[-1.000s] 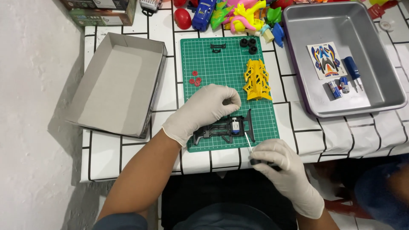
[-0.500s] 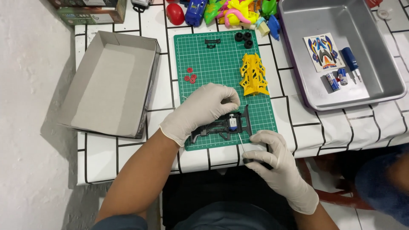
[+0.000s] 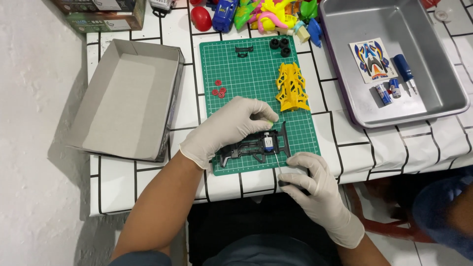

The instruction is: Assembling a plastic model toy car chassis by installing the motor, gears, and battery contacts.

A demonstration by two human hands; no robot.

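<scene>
Both my hands wear white gloves. My left hand (image 3: 229,129) rests on a black toy car chassis (image 3: 256,147) lying on the near part of the green cutting mat (image 3: 246,74), fingers pinched at a small motor in it. My right hand (image 3: 308,180) grips a thin screwdriver (image 3: 279,167), its shaft pointing up at the chassis by the motor. A yellow car body shell (image 3: 291,86) lies on the mat's right side. Small red rings (image 3: 218,90) sit at its left, and black wheels (image 3: 280,45) and a black clip (image 3: 244,50) at the far edge.
An open cardboard box (image 3: 128,98) stands to the left. A metal tray (image 3: 394,59) at the right holds a sticker sheet, a blue-handled tool and batteries. Colourful toys (image 3: 266,12) crowd the far edge. Another person's arm (image 3: 443,212) shows at the lower right.
My right hand has shifted a little along the table's near edge, and the screwdriver tip now sits closer to the chassis. My left hand stays on the chassis.
</scene>
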